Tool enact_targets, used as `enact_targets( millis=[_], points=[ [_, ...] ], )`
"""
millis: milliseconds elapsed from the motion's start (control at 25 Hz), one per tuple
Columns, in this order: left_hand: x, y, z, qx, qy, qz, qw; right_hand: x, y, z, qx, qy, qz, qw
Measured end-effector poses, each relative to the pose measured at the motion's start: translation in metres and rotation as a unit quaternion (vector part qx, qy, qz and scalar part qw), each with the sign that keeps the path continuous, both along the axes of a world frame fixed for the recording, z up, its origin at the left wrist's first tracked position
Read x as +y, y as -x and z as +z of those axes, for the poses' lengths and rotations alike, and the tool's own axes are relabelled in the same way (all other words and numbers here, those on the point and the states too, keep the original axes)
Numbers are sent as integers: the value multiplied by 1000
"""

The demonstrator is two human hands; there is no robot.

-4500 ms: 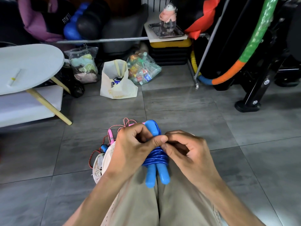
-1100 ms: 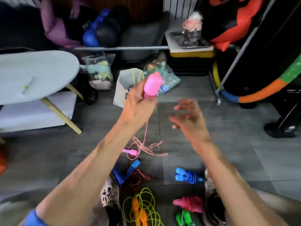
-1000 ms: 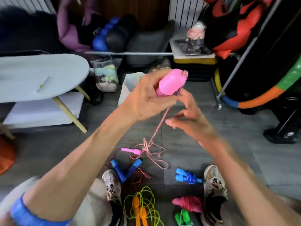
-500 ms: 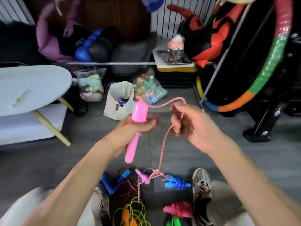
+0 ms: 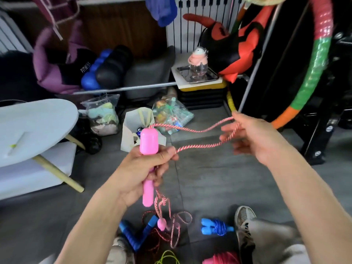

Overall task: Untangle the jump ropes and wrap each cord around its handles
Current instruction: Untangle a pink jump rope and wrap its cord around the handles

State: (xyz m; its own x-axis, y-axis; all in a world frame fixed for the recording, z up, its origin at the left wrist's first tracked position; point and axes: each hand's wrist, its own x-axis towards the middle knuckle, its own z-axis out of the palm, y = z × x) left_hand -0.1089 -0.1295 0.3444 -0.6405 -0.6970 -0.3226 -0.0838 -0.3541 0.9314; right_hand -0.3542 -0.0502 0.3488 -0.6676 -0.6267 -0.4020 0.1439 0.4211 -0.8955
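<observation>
Your left hand [image 5: 141,168] grips pink handle [image 5: 148,141] mid-frame; right hand [image 5: 253,136] pinches cord [image 5: 200,144] loop, far right; rest of cord dangles, knotted near second handle [image 5: 161,224] by floor; cord light, limp, snags easily; hold close to handle, wrap taut.

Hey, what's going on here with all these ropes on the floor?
A person is sorting jump ropes. The left hand grips a pink handle upright, and the right hand pulls a loop of its pink-and-white cord out to the side. The rest of that cord hangs down to the second pink handle, near the floor. The blue rope lies on the floor already wrapped around its handles; a pair of blue handles with a loose red cord lies unwrapped.
</observation>
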Motion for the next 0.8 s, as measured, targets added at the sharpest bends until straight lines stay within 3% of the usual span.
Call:
enact_targets(
  millis=[40,80,120,160,200,240,280,360,480,600,680,800],
  points=[
    [-1,-1,2,25,-19,12,999,4,-7,-1,170,-88,8,981],
    [-1,-1,2,35,-26,14,999,8,-17,0,324,-102,3,941],
    [0,0,3,33,-25,11,999,9,-32,1,371,-24,29,928],
    [1,1,3,26,-22,7,999,11,-49,4,292,91,101,947],
    [3,3,3,22,-21,3,1000,12,-65,5,155,177,194,952],
    [4,5,3,22,-19,1,1000,11,-77,3,53,195,279,939],
    [4,6,2,21,-15,0,1000,10,-81,0,27,177,337,924],
    [4,6,1,10,-2,-7,1000,8,-76,-2,48,132,360,922],
    [6,4,0,-17,31,-55,998,10,-47,3,157,99,284,941],
    [3,3,1,-58,50,-65,995,14,1,4,268,107,32,957],
    [-1,2,3,-72,54,-69,994,19,24,0,312,99,-89,941],
    [3,3,4,-100,118,-123,980,15,6,-10,449,16,-47,892]
  ],
)
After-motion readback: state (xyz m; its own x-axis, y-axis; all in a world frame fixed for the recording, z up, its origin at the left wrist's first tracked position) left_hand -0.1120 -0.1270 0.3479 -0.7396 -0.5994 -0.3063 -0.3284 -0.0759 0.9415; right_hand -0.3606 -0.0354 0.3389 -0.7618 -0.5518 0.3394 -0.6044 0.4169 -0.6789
